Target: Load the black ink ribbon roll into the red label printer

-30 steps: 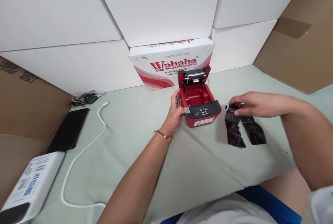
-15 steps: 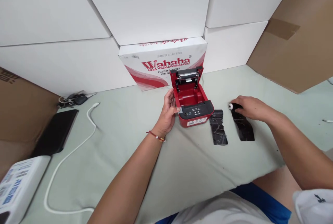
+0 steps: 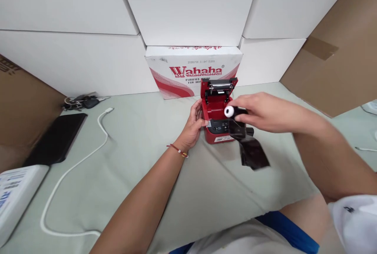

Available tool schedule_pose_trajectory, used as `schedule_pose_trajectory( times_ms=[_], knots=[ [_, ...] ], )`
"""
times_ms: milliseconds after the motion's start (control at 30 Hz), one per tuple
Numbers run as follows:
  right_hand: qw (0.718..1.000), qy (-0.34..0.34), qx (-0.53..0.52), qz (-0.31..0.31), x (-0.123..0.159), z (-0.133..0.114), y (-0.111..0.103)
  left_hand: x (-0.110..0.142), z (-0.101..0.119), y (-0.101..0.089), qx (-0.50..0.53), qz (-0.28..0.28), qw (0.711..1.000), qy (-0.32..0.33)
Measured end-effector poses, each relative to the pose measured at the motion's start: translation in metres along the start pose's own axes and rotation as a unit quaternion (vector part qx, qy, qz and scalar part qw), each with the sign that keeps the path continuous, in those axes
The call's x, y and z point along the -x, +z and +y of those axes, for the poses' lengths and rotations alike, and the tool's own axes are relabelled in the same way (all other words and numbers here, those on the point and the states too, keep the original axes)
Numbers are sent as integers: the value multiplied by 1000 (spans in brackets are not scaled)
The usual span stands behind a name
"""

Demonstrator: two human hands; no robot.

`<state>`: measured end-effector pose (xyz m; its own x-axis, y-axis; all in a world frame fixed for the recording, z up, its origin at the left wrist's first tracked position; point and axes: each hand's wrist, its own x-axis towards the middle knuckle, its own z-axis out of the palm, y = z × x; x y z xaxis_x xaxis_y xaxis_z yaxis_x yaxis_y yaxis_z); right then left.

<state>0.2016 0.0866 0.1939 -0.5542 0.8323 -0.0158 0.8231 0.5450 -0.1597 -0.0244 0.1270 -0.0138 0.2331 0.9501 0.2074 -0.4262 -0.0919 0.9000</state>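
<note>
A small red printer (image 3: 214, 106) with its lid open stands on the pale green table cover, in front of a white and red Wahaha carton (image 3: 193, 71). My left hand (image 3: 194, 122) rests against the printer's left side, fingers curled on its edge. My right hand (image 3: 259, 110) is closed on a roll with a white core (image 3: 229, 111), held just above the printer's front. A dark, glossy strip (image 3: 250, 150) hangs from the roll down to the table on the right of the printer.
A black phone (image 3: 57, 138), a bunch of keys (image 3: 78, 102) and a white cable (image 3: 73, 167) lie at the left. A white box (image 3: 14, 197) sits at the lower left. Large white boxes and brown cardboard (image 3: 338, 57) wall in the back.
My right hand has lifted the roll off the table and carried it left, over the printer's front. The dark strip trails after it. My left hand stays on the printer.
</note>
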Motion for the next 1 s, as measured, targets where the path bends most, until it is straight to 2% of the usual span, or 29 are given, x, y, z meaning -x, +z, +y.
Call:
schedule_pose_trajectory(
  times_ms=[133,200,300,533,633,700,733,800,867,933,1000],
  knots=[
    [990,64,100,-79,-48,-24,36,0,0,2,-1,-3,1000,3],
    [979,91,142,-113,-62,-32,43,0,0,3,2,-3,1000,1],
    [971,98,160,-149,-76,-39,47,-1,-1,4,12,1,1000,-8],
    [972,85,151,-160,-107,-23,63,-5,-5,5,32,3,999,-1],
    [978,77,126,-146,-107,-14,65,-5,-4,5,35,2,999,-4],
    [988,72,92,-106,-93,-10,63,-4,-4,5,35,0,999,-5],
    [994,67,61,-64,-82,-10,64,-3,-4,5,35,-1,999,-4],
    [997,40,-17,57,-53,-11,70,-2,-3,4,30,-3,1000,-1],
    [980,-17,-77,185,-20,-15,85,-1,-1,5,25,-1,1000,0],
    [960,-72,-81,258,9,-18,106,0,0,5,22,2,1000,-2],
    [947,-90,-60,303,29,-20,129,1,2,5,22,8,1000,-2]
  ],
)
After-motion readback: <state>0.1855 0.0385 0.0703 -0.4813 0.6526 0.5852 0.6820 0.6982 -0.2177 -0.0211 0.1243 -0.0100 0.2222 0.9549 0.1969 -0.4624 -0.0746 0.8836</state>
